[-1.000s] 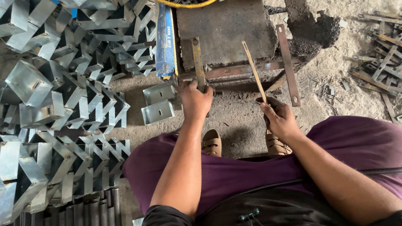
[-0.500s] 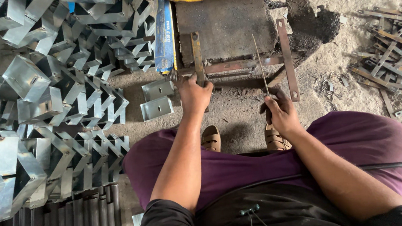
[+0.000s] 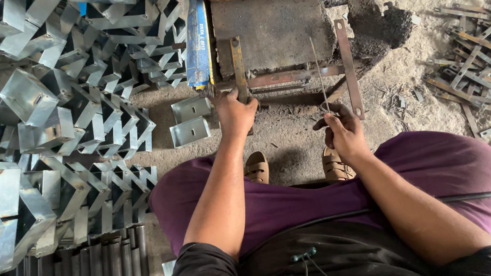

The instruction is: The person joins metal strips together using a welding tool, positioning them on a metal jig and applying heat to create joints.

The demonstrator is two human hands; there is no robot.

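My left hand grips the near end of a rusty flat metal strip that lies upright across a horizontal rusty strip on the low work block. My right hand pinches a thin rod, its tip pointing up toward the horizontal strip. A second upright strip lies to the right of the rod. I sit with purple-clad knees apart and sandalled feet below the hands.
Piles of bent galvanised brackets fill the left side, with two flat plates near my left hand. A blue box leans beside the block. Rusty strips lie scattered at right. Dark bars lie at lower left.
My right hand has swung the thin rod from a leftward slant to nearly upright and shifted slightly right. My left hand has stayed on the strip.
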